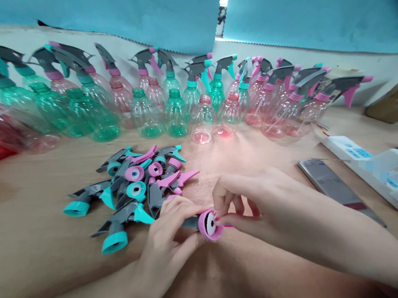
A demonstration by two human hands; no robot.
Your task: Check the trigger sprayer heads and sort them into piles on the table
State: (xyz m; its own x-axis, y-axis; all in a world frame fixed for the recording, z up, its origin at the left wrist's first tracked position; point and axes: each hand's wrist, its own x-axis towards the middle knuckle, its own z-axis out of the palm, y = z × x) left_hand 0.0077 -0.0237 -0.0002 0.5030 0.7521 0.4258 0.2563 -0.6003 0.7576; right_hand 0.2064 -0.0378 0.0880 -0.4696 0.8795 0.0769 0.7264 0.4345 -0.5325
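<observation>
My left hand (164, 239) is closed around a grey spray trigger head with a pink collar (219, 233). The collar's open end faces me and shows a white disc (210, 223) with a dark centre hole. At the collar's right rim, the thumb and fingers of my right hand (246, 199) are pinched together; what they grip, if anything, is hidden, though a bit of pink shows below the thumb. Beside my left hand lies a pile of loose grey spray heads (116, 220) with turquoise or pink collars and triggers.
Behind the pile stand rows of clear green bottles (176, 115) and pinkish bottles (203, 120), several at the back fitted with spray heads. A phone (336, 185) and a white power strip (363, 160) lie at the right. Turquoise cloth (109, 13) hangs at the back.
</observation>
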